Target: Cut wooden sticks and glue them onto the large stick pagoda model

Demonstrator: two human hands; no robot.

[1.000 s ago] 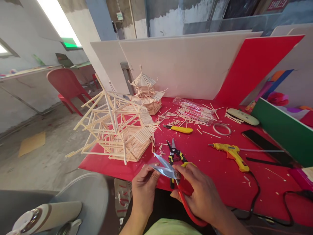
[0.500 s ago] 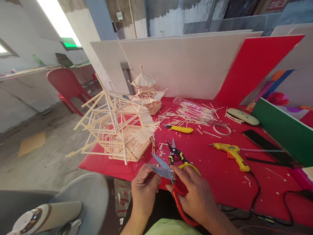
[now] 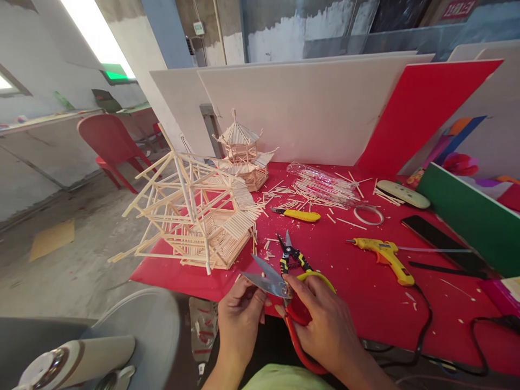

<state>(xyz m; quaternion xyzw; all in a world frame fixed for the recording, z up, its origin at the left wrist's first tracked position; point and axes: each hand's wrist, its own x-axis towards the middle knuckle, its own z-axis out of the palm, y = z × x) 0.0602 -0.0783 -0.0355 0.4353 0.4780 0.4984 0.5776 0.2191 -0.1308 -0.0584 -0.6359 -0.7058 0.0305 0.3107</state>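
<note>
My right hand (image 3: 325,319) is closed round the red handles of a pair of scissors (image 3: 268,280). The blades stand apart and point left, toward my left hand. My left hand (image 3: 240,314) is closed in a pinch beside the lower blade, its fingertips touching or almost touching it. What it pinches is mostly hidden by the fingers. Just beyond the blades lie pruning shears (image 3: 290,254) with black and yellow handles, jaws apart. A large open frame model of wooden sticks (image 3: 203,216), partly roofed, stands beyond my left hand at the red table's left edge.
A finished-looking small stick pagoda (image 3: 241,151) stands behind. On the red table (image 3: 345,292) lie a yellow utility knife (image 3: 300,215), loose sticks (image 3: 325,187), a tape roll (image 3: 368,215), a yellow glue gun (image 3: 385,257) with cord, and a phone (image 3: 439,241). A bottle (image 3: 93,355) lies left.
My left fingers have shifted slightly against the lower blade. The scissors and my right hand have stayed almost in place, blades still apart.
</note>
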